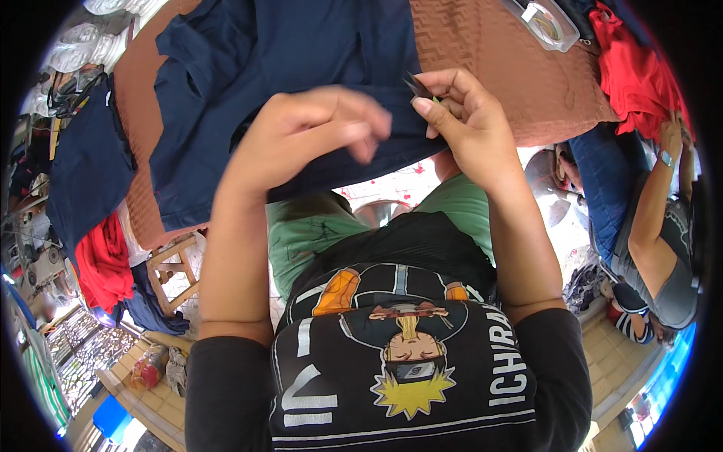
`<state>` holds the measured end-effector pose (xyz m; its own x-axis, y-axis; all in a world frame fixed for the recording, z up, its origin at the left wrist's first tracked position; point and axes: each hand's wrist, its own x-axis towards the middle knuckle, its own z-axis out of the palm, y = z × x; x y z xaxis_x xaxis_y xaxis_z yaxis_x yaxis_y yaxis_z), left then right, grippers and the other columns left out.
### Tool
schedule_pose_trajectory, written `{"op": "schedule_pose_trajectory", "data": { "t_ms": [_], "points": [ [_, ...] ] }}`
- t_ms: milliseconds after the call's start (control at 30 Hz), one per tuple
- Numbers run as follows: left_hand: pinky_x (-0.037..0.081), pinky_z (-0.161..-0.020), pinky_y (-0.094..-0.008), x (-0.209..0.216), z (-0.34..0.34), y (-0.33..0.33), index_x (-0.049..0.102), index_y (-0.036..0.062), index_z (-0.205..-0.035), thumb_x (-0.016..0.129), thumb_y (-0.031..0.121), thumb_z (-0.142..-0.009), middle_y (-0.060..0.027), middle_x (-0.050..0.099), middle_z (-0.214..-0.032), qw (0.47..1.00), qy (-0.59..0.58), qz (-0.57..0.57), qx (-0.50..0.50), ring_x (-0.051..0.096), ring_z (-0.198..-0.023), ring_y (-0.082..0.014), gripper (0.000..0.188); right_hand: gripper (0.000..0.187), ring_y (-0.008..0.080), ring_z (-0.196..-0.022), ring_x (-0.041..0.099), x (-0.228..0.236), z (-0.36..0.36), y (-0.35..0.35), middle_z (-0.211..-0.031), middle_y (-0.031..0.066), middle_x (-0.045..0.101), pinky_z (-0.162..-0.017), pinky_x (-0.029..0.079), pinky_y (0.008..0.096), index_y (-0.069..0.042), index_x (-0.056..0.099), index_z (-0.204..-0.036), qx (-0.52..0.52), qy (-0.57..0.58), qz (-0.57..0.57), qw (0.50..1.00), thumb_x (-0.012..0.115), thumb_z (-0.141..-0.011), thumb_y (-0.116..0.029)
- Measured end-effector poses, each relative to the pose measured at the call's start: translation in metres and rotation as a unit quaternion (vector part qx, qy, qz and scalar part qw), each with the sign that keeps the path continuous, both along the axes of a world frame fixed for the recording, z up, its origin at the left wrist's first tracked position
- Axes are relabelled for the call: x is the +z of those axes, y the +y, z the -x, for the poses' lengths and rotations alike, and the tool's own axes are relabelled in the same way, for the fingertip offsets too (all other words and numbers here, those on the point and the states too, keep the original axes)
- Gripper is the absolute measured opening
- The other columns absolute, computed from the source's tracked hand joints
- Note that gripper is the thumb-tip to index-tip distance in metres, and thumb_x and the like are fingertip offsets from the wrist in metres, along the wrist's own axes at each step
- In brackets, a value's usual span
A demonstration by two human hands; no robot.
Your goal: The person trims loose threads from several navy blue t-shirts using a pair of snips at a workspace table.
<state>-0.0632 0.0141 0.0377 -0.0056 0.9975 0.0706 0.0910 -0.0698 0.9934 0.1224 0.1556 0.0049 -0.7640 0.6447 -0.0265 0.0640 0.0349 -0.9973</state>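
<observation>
A dark navy garment (263, 68) lies spread over a brown-covered table (520, 83), its near edge hanging toward me. My right hand (463, 124) pinches a small dark piece (419, 87) of cloth or trim at the garment's edge between thumb and fingertips. My left hand (316, 135) hovers over the navy cloth just left of it, fingers loosely curled and blurred; whether it holds anything cannot be told. Both forearms rise from the lower edge above my black printed shirt and green trousers.
A clear plastic box (546, 22) sits at the table's far right beside red cloth (633, 71). Another person (655, 233) in jeans sits at the right. More navy (86, 173) and red garments (105, 264) hang left, above a wooden stool (169, 275).
</observation>
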Motion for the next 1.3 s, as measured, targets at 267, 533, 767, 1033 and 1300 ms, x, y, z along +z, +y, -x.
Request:
{"op": "schedule_pose_trajectory", "data": {
  "t_ms": [267, 533, 767, 1033, 1300],
  "points": [
    [0.044, -0.096, -0.0355, -0.014, -0.026, 0.002, 0.070, 0.0101, -0.106, 0.071, 0.009, -0.080, -0.0079, 0.058, -0.124, 0.912, 0.398, -0.029, 0.090, 0.055, -0.113, -0.0238, 0.026, 0.027, 0.0088, -0.070, 0.057, 0.005, 0.004, 0.004, -0.092, 0.0055, 0.065, -0.063, 0.046, 0.0223, 0.001, 0.058, -0.116, 0.041, 0.008, 0.029, 0.999, 0.065, -0.091, -0.009],
    [0.050, -0.084, -0.0242, -0.030, -0.037, 0.011, 0.072, 0.0002, -0.097, 0.068, 0.016, -0.090, -0.0065, 0.071, -0.101, 0.931, 0.055, 0.041, 0.359, 0.066, -0.093, -0.0144, 0.018, 0.025, 0.0098, -0.073, 0.058, 0.004, 0.000, 0.005, -0.092, 0.0056, 0.065, -0.066, 0.048, 0.0251, 0.001, 0.060, -0.113, 0.034, -0.040, 0.026, 0.998, 0.064, -0.091, -0.009],
    [0.052, -0.080, -0.0239, -0.026, -0.029, 0.017, 0.070, 0.0030, -0.103, 0.066, 0.025, -0.093, -0.0068, 0.072, -0.095, 0.914, -0.101, 0.094, 0.381, 0.068, -0.092, -0.0132, 0.025, 0.013, 0.0251, -0.086, 0.065, -0.005, 0.001, -0.006, -0.095, 0.0108, 0.065, -0.075, 0.050, 0.0326, -0.001, 0.066, -0.098, 0.033, -0.008, -0.200, 0.979, 0.068, -0.086, -0.007],
    [0.052, -0.081, -0.0242, -0.025, -0.027, 0.017, 0.069, 0.0030, -0.106, 0.066, 0.025, -0.093, -0.0061, 0.072, -0.094, 0.911, -0.127, 0.107, 0.378, 0.068, -0.092, -0.0130, 0.026, 0.011, 0.0343, -0.084, 0.064, 0.004, 0.006, -0.016, -0.096, 0.0127, 0.063, -0.072, 0.051, 0.0395, -0.001, 0.065, -0.094, 0.018, -0.062, -0.309, 0.949, 0.067, -0.084, -0.007],
    [0.052, -0.077, -0.0284, -0.011, -0.024, 0.002, 0.067, -0.0021, -0.108, 0.070, 0.019, -0.086, -0.0117, 0.066, -0.111, 0.836, 0.349, 0.002, 0.424, 0.066, -0.086, -0.0184, 0.031, 0.014, 0.0347, -0.085, 0.065, 0.006, 0.004, -0.021, -0.097, 0.0128, 0.064, -0.072, 0.051, 0.0403, -0.002, 0.064, -0.096, -0.001, -0.096, -0.317, 0.944, 0.067, -0.084, -0.007]
  ]
}}
